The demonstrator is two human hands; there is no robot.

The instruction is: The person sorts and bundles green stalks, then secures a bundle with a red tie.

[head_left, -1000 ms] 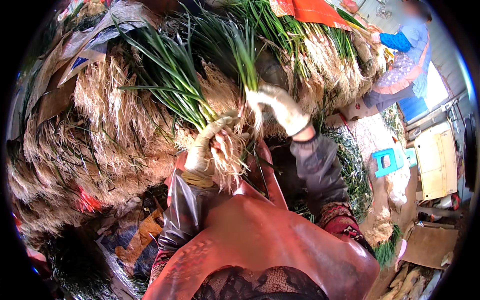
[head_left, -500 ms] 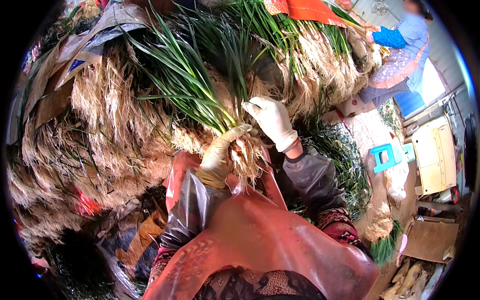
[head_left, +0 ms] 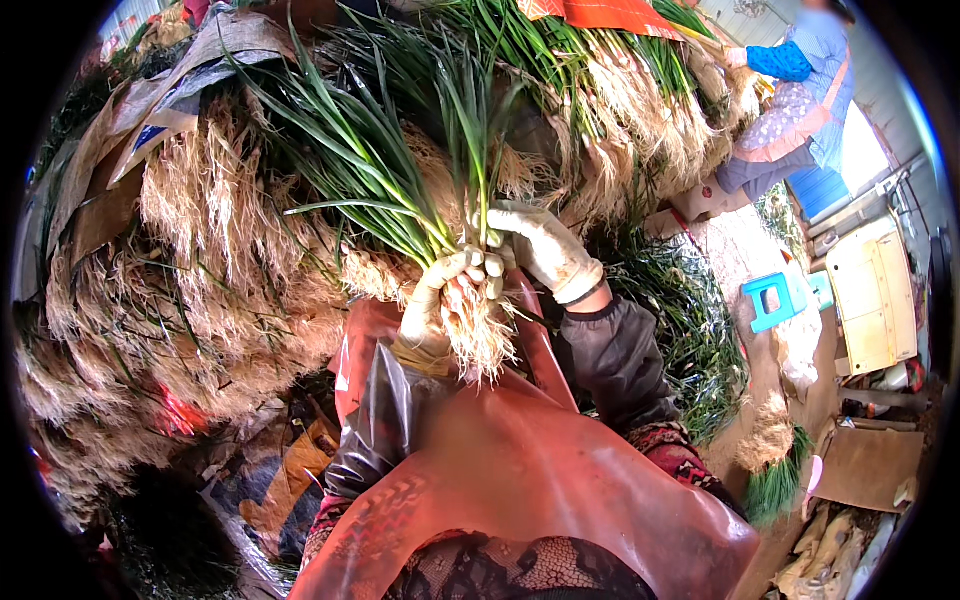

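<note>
My left hand (head_left: 430,305), in a pale work glove, is closed round the lower stalks of a bunch of green garlic (head_left: 395,185). The long green leaves fan up and to the left, while pale stringy roots (head_left: 480,335) hang below the fist. Close on its right, my right hand (head_left: 545,252), gloved too, has its fingers bent round a few more upright green garlic stalks (head_left: 480,180). The two hands nearly touch at the base of the stalks. The right palm is partly hidden.
A big heap of rooted green garlic (head_left: 220,190) fills the left and far side. Cut leaves (head_left: 670,340) lie at my right. Beyond are a blue stool (head_left: 770,302), a cream panel (head_left: 872,295), and a person (head_left: 795,110) in blue sleeves. A red apron (head_left: 580,470) covers my lap.
My right hand has come down slightly and its fingers now close round stalks beside the bunch. The left hand keeps its hold, the roots now turned more toward me.
</note>
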